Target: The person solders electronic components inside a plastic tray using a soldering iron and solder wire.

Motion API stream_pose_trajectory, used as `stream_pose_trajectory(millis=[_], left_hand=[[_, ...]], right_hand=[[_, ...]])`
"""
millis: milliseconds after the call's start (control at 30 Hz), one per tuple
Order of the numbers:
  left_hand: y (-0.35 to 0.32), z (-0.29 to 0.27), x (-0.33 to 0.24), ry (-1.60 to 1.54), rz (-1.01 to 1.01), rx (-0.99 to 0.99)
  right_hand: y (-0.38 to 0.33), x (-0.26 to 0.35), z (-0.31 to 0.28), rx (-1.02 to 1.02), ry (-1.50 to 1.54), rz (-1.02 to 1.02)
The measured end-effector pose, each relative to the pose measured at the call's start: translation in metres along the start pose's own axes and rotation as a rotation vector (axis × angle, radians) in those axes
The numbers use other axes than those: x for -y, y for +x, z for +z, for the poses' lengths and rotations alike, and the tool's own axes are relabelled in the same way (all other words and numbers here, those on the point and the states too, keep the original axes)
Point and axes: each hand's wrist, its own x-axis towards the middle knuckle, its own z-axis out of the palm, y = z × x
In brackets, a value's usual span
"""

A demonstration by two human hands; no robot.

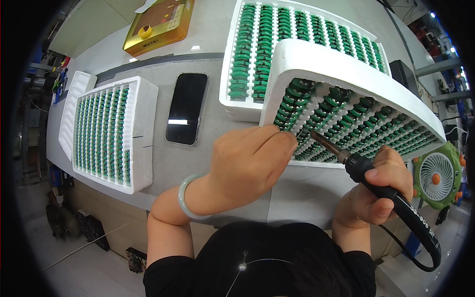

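My right hand [383,185] grips the black handle of a soldering iron [381,185], its metal tip pointing up-left at a row of green coils in a tilted white foam tray [346,69]. My left hand [250,161], a pale green bangle on its wrist, is closed with the fingertips pinching a thin solder wire [300,132] right at the iron's tip, against the tray's front edge. The tray leans up toward me and holds several rows of green wound coils [346,123].
A second foam tray of green coils [277,44] lies behind the tilted one, a third [141,128] at the left. A dark phone [186,108] lies between them on the grey bench. A yellow box [158,24] is at the back, a green fan [438,175] at right.
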Motion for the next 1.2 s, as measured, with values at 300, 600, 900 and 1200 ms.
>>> stream_pose_trajectory(millis=[300, 600, 900, 1200], left_hand=[[0.000, 0.001, 0.000, 0.005, -0.005, 0.017], [-0.001, -0.005, 0.000, 0.024, 0.004, 0.002], [-0.003, -0.005, -0.022, -0.190, -0.144, 0.023], [-0.006, 0.009, -0.009, 0.033, 0.141, -0.013]], right_hand=[[0.000, 0.001, 0.000, -0.011, -0.006, 0.017], [0.001, -0.001, 0.003, -0.039, 0.030, 0.006], [0.003, -0.002, -0.015, -0.267, 0.019, -0.018], [0.003, 0.000, -0.025, -0.138, 0.075, -0.022]])
